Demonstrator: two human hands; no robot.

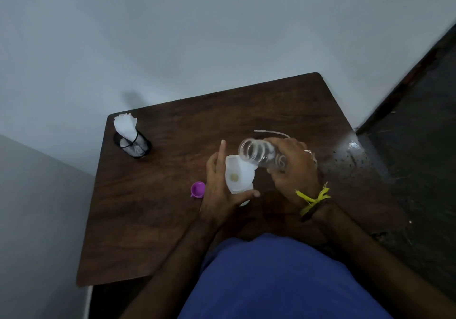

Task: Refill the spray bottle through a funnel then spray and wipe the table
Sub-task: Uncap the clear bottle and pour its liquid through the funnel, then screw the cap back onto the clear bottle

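Note:
A white funnel [240, 173] stands near the middle of the dark wooden table [153, 220]. My left hand [217, 195] grips it from the left, thumb curled under its near side and index finger pointing up. Below the funnel only a bit of the white spray bottle [244, 203] shows. My right hand [296, 173] grips a clear ribbed bottle [259, 155], tilted on its side with its left end over the funnel's rim. A thin clear tube [271, 133] lies on the table behind my right hand.
A purple cap [197, 189] lies just left of my left hand. A black mesh holder [134, 145] with white paper napkins stands at the table's far left corner. A wet shiny patch [352, 145] marks the right edge. Walls are close behind and left.

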